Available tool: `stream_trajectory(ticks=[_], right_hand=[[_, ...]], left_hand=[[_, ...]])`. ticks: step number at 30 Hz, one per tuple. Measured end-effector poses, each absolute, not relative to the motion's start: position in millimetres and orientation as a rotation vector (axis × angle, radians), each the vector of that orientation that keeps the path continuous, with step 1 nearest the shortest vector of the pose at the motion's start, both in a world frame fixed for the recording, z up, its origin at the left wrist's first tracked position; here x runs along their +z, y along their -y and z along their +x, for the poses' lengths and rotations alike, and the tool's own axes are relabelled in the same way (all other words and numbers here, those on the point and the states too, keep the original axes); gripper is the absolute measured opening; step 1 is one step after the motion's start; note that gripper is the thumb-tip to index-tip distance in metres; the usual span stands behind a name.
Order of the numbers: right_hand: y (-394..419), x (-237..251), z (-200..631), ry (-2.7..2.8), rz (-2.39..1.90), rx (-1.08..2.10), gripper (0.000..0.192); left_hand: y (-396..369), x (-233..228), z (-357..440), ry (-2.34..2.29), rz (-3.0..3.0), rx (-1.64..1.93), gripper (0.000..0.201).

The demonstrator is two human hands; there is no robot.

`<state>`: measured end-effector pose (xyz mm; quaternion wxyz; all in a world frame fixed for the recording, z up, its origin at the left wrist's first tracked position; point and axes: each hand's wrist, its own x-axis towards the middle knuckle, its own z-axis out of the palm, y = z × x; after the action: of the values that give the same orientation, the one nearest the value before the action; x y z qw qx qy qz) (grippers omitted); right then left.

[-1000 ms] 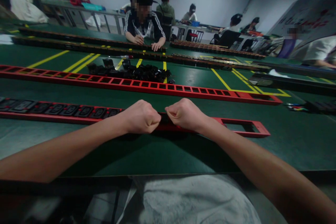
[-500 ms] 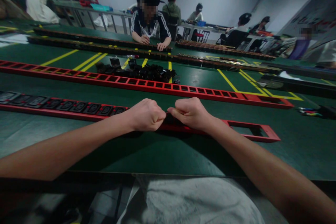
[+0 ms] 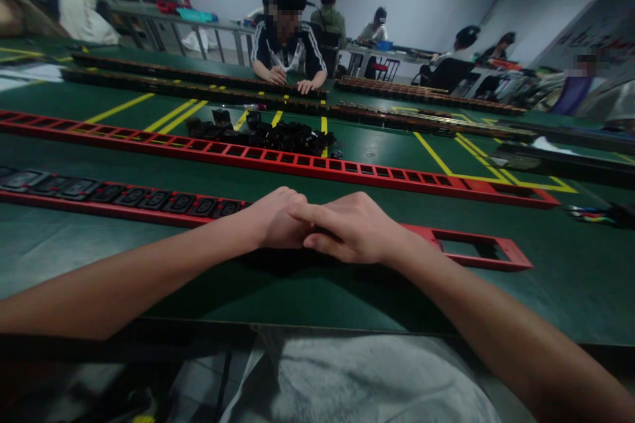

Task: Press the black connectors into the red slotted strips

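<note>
Red socket strip housing [image 3: 471, 248] lies across frame centre on the green table [image 3: 317, 291]. My left hand [image 3: 275, 218] is fisted on it; my right hand [image 3: 354, 228] overlaps it, fingers flat, seemingly pressing a hidden socket. Loose black sockets [image 3: 278, 135] are piled beyond.

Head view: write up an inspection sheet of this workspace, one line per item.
Surface: green bench top with yellow marking lines.
Job's things: near red strip frame, black sockets filling its left part, open slots at its right end.
Clutter: second red frame, all slots open; pile of loose black sockets behind it.
Grippers: left hand and right hand pressed together on the near frame; what they cover is hidden.
Cables: small bundle of coloured wires at far right.
Surroundings: person opposite working on dark strips; more people seated beyond.
</note>
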<state>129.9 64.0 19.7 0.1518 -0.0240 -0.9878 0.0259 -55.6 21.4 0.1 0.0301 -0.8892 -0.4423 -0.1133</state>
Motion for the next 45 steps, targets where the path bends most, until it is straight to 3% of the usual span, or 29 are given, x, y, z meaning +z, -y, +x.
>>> stream_trajectory(ticks=[5,9,17,23,28,45], right_hand=[[-63.2,14.9,129.2,2.740,-0.146,0.052,0.033],[-75.3,10.0,134.2,2.613,-0.211,0.025,0.027],[-101.5,5.5,141.4,2.506,-0.574,0.197,0.028],[-103.0,3.1,137.7,2.652,-0.593,0.359,0.024],[-106.2,2.3,136.7,2.728,-0.605,0.473,0.012],[-111.2,5.1,138.3,2.818,-0.482,0.697,0.018]], left_hand=[[-20.7,0.0,-53.5,1.392,-2.689,-0.225,0.018],[-20.0,-1.9,-52.9,1.334,-2.635,-0.215,0.025],[-19.7,-9.3,-57.4,1.097,-2.648,-0.478,0.027],[-17.0,-6.5,-52.3,0.978,-2.544,-0.519,0.041],[-17.4,-3.4,-47.8,1.107,-2.551,-0.359,0.034],[-17.5,-3.8,-48.4,1.134,-2.614,-0.310,0.025]])
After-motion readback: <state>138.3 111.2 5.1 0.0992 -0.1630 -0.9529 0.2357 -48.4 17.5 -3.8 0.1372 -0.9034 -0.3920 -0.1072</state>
